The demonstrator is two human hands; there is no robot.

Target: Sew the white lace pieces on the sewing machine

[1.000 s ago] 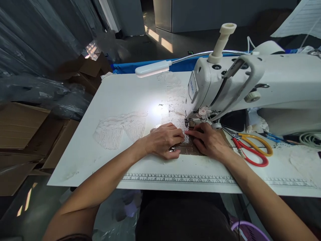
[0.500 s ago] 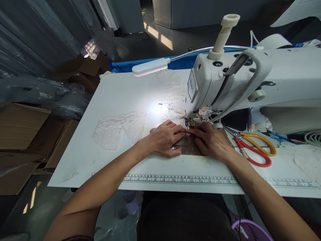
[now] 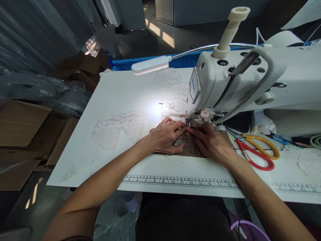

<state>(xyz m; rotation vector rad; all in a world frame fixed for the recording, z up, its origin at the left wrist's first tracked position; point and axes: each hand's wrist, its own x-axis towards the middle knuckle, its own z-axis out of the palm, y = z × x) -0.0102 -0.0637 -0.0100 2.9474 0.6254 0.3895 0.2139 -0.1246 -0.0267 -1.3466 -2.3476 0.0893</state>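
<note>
A white sewing machine [image 3: 240,80] stands on a white table [image 3: 120,97]. My left hand [image 3: 165,136] and my right hand [image 3: 210,142] lie side by side just in front of the presser foot [image 3: 191,123]. Their fingertips press together on a strip of white lace [image 3: 175,97] at the foot. The lace runs away behind the needle toward the table's far edge. Both hands rest on a brown plate [image 3: 190,149] set in the table. The fingers of both are closed down flat onto the fabric.
More white lace [image 3: 115,129] lies on the table to the left. Red and yellow scissors [image 3: 255,150] lie right of my right hand. A gooseneck lamp [image 3: 150,64] lights the work. A ruler strip [image 3: 180,180] runs along the near edge. Cardboard boxes [image 3: 22,124] stand at left.
Both hands have slid a little farther toward the presser foot with the lace. The camera has shifted slightly, so the machine sits higher and more to the right.
</note>
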